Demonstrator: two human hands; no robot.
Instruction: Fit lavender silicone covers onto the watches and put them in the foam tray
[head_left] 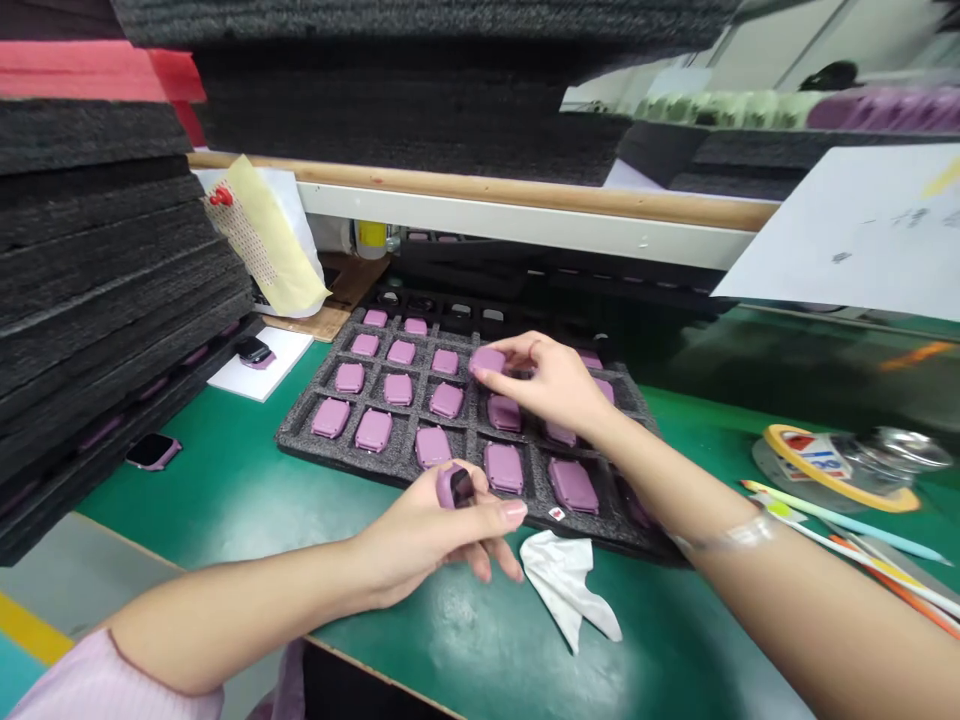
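A black foam tray (300, 440) lies on the green table, its compartments holding several pinkish-purple watch cases (373, 431). Over the tray's middle, my right hand (551, 385) pinches one purple watch case (489, 361) between thumb and fingers. My left hand (442, 530) is in front of the tray's near edge, palm partly up. Held in its curled index finger is another purple watch case (453, 487) with a dark glossy face. The other fingers of that hand are loosely bent. A crumpled white cloth (570, 585) lies just right of my left hand.
Tall stacks of black foam trays (97, 270) stand at left. A shelf (525, 215) crosses above the table. One dark-faced watch (154, 451) lies at left, another (255, 351) on white paper. At right are a glass jar (825, 470) and several pens (862, 525).
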